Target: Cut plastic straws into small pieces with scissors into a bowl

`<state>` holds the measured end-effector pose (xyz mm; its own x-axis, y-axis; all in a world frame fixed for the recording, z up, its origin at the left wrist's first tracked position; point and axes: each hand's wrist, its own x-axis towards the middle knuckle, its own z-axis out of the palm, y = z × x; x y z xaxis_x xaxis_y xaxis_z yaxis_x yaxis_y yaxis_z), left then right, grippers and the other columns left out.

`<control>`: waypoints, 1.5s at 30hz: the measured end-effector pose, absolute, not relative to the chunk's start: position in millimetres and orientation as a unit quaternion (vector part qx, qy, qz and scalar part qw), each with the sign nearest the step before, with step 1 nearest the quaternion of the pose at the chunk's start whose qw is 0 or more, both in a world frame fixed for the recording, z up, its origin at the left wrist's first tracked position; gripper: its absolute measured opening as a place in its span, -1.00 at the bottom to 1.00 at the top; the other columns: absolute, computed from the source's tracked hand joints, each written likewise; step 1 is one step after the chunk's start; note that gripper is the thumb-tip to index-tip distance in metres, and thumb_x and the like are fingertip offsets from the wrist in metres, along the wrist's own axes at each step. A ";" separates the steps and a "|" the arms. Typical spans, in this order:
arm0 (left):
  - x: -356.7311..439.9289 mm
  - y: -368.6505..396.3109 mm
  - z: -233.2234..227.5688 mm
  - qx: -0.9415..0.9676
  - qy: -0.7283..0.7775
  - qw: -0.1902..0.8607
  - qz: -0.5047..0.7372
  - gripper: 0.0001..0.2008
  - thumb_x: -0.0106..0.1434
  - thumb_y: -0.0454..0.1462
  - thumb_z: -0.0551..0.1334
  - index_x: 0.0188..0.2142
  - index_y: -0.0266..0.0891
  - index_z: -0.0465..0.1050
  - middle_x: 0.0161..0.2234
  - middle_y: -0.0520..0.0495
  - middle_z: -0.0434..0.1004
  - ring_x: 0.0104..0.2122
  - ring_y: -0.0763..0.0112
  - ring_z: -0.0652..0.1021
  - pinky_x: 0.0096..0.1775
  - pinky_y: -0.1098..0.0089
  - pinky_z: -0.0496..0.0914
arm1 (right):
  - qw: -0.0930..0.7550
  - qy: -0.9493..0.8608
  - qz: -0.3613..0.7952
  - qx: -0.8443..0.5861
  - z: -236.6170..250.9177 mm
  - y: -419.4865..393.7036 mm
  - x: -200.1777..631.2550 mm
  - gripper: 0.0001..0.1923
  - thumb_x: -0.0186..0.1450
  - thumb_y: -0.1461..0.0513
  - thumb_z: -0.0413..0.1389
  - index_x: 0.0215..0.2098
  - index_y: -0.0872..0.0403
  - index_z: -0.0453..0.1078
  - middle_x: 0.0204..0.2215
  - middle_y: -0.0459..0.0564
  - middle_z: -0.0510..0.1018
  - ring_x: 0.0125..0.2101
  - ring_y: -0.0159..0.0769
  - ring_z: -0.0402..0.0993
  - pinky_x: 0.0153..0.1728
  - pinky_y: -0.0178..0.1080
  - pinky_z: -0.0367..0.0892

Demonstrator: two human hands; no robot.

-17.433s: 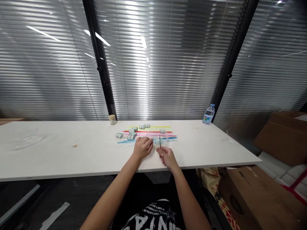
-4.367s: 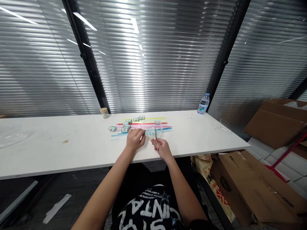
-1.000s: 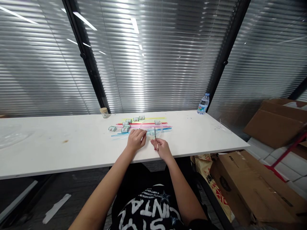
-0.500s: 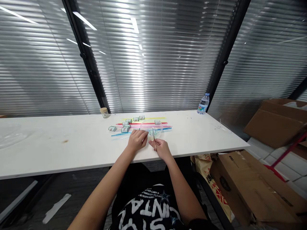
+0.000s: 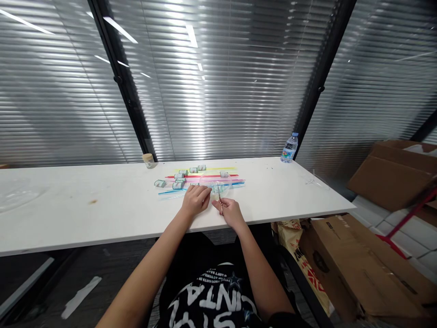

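Observation:
My right hand (image 5: 231,212) is closed around a pair of scissors (image 5: 220,201), whose blades point away from me over a clear round dish (image 5: 229,186). Small pale green bits (image 5: 217,187) lie in that dish. Close by on the left, my left hand (image 5: 197,198) has its fingers drawn together in a pinch near the blades; what they hold is too small to make out. Behind the hands lie thin blue sticks (image 5: 168,191), red sticks (image 5: 174,176) and yellow sticks (image 5: 218,169). Several small rolls with printed wrappers (image 5: 178,185) lie among them.
A water bottle (image 5: 289,148) stands at the table's back right, and a small jar with a tan lid (image 5: 148,160) at the back left. Clear plastic (image 5: 17,193) lies on the white table (image 5: 116,205) at far left. Cardboard boxes (image 5: 362,264) sit to the right, below table height.

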<state>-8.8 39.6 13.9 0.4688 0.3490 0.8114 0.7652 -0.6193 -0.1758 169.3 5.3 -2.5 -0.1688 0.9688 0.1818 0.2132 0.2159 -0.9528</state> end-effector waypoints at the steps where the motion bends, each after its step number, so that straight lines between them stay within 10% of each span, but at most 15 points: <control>1: -9.0 39.8 13.7 -0.814 -0.341 0.269 -0.386 -0.80 0.22 -0.38 0.11 -0.20 -0.18 0.44 -0.36 -0.10 0.59 -0.39 0.30 0.52 -0.35 0.25 0.20 | 0.449 -0.638 0.421 -0.463 -2.6 5.3 169.3 -0.49 0.16 -0.18 0.11 -0.60 0.06 0.23 -0.69 -0.17 0.23 -0.62 -0.41 0.10 -0.55 -0.33 0.08; 45: -9.7 41.3 13.6 -0.813 -0.347 0.285 -0.371 -0.75 0.23 -0.39 0.08 -0.17 -0.14 0.47 -0.32 -0.11 0.59 -0.38 0.30 0.50 -0.35 0.24 0.20 | 0.465 -0.633 0.422 -0.453 -8.0 7.2 167.8 -0.53 0.16 -0.14 0.14 -0.59 0.05 0.24 -0.70 -0.17 0.23 -0.63 -0.41 0.09 -0.56 -0.33 0.06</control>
<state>-9.7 41.3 13.6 0.4830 0.3531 0.8013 0.7758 -0.5969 -0.2046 167.8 7.2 -8.0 -0.1573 0.9655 0.2074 0.1806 0.2345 -0.9552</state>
